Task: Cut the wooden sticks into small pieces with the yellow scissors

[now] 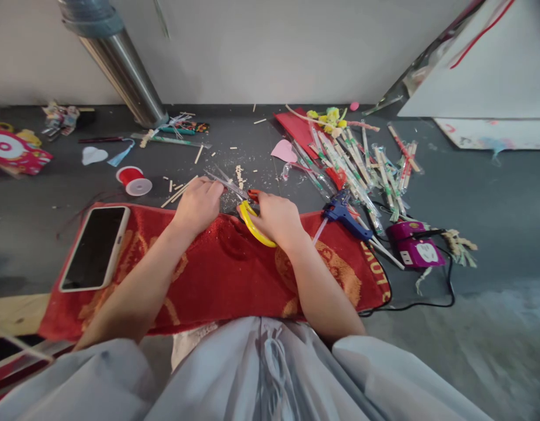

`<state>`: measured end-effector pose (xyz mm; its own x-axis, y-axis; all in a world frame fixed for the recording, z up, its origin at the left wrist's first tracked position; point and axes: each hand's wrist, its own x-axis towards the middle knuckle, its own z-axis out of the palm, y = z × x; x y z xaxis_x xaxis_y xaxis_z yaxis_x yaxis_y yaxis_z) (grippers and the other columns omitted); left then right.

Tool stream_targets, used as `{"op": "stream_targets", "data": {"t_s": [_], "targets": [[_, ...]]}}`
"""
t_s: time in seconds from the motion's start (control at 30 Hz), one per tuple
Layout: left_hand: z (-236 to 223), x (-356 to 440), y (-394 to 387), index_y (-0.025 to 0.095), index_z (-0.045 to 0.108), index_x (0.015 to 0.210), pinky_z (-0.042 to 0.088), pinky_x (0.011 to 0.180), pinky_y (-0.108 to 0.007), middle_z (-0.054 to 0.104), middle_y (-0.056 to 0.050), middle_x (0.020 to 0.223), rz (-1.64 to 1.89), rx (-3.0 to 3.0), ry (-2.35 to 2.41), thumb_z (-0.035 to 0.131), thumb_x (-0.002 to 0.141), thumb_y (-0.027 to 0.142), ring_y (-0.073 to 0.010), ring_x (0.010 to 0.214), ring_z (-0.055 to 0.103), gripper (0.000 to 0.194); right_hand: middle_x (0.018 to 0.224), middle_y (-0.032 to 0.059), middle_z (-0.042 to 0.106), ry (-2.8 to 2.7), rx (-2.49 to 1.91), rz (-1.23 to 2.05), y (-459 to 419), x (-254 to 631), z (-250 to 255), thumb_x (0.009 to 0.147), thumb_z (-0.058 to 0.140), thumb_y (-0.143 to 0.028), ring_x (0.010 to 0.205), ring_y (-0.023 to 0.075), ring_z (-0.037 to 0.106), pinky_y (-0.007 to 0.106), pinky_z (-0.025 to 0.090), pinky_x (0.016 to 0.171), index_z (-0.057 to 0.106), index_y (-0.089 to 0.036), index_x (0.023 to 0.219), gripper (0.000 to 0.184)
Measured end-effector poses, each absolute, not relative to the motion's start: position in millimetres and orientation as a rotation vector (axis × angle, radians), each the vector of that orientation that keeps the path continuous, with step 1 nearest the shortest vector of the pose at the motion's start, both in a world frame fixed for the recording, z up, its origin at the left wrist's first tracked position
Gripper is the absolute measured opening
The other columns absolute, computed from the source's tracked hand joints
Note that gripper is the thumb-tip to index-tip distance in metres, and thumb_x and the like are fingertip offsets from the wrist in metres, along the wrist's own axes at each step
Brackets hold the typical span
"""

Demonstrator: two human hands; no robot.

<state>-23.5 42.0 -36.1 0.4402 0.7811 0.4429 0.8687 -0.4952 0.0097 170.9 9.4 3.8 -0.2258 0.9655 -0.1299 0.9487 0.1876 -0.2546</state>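
Pale, plain wall (274, 52) running right across the back now, dropping straight to the far edge of a dark grey tabletop (476, 187) that stretches out to both sides. Upper right, there's a big white panel (467, 76), set at a slant. Lower right, we're onto mottled grey floor (506, 345); far left, a pale, wood-like strip (16, 313). Soft, muted light all round.

At frame centre, the scissors (251, 224) have shiny metal blades (230, 185) and a glossy plastic handle (258, 233). Below, the towel (239, 280) is matt, napped cloth; upper left, a cylinder (125, 76) of smooth, gleaming metal.
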Motion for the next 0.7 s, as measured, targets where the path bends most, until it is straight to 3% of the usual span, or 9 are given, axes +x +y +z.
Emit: {"op": "stream_targets", "data": {"t_s": [0.33, 0.53, 0.7], "targets": [[-32.3, -28.6, 45.8, 0.018, 0.063, 0.082, 0.052, 0.089, -0.041, 0.071, -0.010, 0.085, -0.580, -2.580, -1.473, 0.036, 0.090, 0.016, -0.0228, 0.092, 0.067, 0.028, 0.103, 0.0172, 0.073, -2.348, -1.867, 0.558, 11.9, 176.3, 6.0, 0.090, 0.037, -0.071, 0.099, 0.0324, 0.070, 0.041, 0.052, 0.083, 0.066, -0.013, 0.117, 0.070], [-35.0, -26.2, 45.6, 0.018, 0.063, 0.082, 0.054, 0.087, -0.041, 0.072, -0.013, 0.092, -0.521, -2.596, -1.651, 0.039, 0.084, 0.014, -0.0260, 0.096, 0.068, 0.024, 0.107, 0.0203, 0.071, -2.337, -1.816, 0.536, 9.3, 179.5, 1.2, 0.089, 0.039, -0.073, 0.103, 0.0321, 0.068, 0.039, 0.049, 0.087, 0.062, -0.008, 0.118, 0.075], [-34.7, -32.5, 49.4, 0.019, 0.063, 0.087, 0.052, 0.092, -0.038, 0.072, -0.010, 0.101, -0.699, -2.550, -1.869, 0.039, 0.080, 0.012, -0.0228, 0.102, 0.066, 0.026, 0.109, 0.0211, 0.069, -2.346, -1.804, 0.558, 8.2, 181.1, -1.1, 0.089, 0.039, -0.073, 0.104, 0.0332, 0.066, 0.040, 0.047, 0.089, 0.062, -0.006, 0.114, 0.075]]}}
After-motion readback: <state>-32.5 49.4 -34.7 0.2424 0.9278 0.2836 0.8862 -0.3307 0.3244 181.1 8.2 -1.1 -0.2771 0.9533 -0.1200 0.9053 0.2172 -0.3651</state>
